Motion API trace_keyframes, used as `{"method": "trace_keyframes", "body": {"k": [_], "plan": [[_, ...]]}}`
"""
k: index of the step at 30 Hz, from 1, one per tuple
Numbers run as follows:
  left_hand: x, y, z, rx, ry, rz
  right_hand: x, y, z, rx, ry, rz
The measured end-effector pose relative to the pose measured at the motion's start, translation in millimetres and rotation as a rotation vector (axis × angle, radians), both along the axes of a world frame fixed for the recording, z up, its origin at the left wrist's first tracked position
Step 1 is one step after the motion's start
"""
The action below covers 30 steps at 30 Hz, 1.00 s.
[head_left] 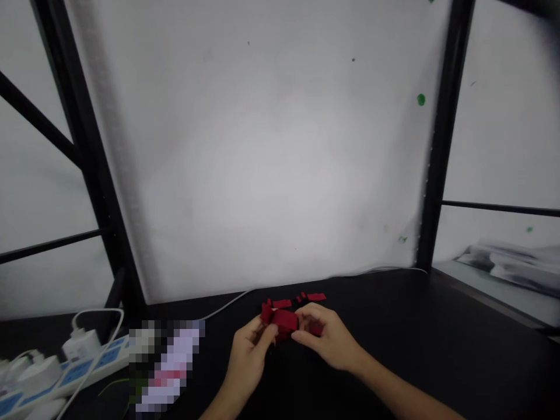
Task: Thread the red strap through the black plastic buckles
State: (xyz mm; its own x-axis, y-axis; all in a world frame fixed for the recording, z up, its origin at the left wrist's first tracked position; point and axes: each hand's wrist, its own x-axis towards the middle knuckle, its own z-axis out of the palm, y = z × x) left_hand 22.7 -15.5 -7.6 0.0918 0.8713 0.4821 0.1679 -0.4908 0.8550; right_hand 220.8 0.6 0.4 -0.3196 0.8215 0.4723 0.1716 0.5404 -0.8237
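Observation:
Near the middle of the black tabletop, both hands are around a small red piece with dark edges point(285, 320), whose exact kind I cannot make out. My left hand point(252, 349) grips its left side, with the thumb at the lower edge and the fingers partly behind it. At its right edge, my right hand point(327, 335) pinches with thumb and forefinger. More red shows below and behind the right fingers, partly hidden. Just beyond the hands lie two similar red and black pieces, one on the left point(281, 303) and another on the right point(315, 297).
A white power strip point(85, 368) with plugs and cords fills the lower left. Beside it is a pixelated pale item point(172, 367). A thin cable point(227, 304) runs along the back by the white panel point(271, 163). Black posts point(444, 140) stand at both sides.

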Motion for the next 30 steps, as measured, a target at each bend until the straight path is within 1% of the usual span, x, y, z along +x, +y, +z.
{"method": "trace_keyframes", "body": {"k": [2,3,5,6,8,9,11,14,19,22,24,26,30], "plan": [[-2.4,-2.2,0.2,0.027,0.026,0.002,-4.2,3.5,-8.1,-0.160,0.129,0.007],[-3.4,-4.0,0.7,0.072,0.072,-0.019,-6.2,4.7,-11.3,-0.238,0.197,0.012],[-4.3,-7.7,1.9,0.211,0.213,-0.054,-9.4,5.6,-15.2,-0.358,0.335,0.030],[-4.2,-8.8,2.5,0.298,0.292,-0.042,-10.8,5.2,-15.9,-0.404,0.400,0.049],[-3.2,-8.7,3.1,0.465,0.412,0.041,-13.1,2.9,-15.2,-0.470,0.492,0.108],[-2.7,-7.5,3.2,0.534,0.441,0.090,-14.1,1.3,-14.2,-0.474,0.514,0.129],[-2.0,-4.2,2.9,0.612,0.465,0.151,-15.3,-2.3,-11.9,-0.437,0.510,0.141],[-2.2,-0.2,2.5,0.642,0.500,0.150,-15.0,-6.9,-9.2,-0.399,0.447,0.108],[-3.0,-1.4,5.0,0.622,0.612,0.023,-13.6,-9.3,-10.6,-0.493,0.339,0.117],[-3.7,-3.4,7.8,0.593,0.637,-0.017,-13.2,-6.8,-10.5,-0.570,0.421,0.161],[-4.9,-3.8,9.4,0.577,0.638,-0.017,-10.2,-3.0,-7.4,-0.615,0.529,0.182],[-6.8,-2.9,10.3,0.577,0.626,-0.001,-3.4,1.9,-2.3,-0.611,0.562,0.166],[-11.1,1.3,10.3,0.584,0.570,0.097,17.2,10.2,8.0,-0.540,0.383,0.142]]}}
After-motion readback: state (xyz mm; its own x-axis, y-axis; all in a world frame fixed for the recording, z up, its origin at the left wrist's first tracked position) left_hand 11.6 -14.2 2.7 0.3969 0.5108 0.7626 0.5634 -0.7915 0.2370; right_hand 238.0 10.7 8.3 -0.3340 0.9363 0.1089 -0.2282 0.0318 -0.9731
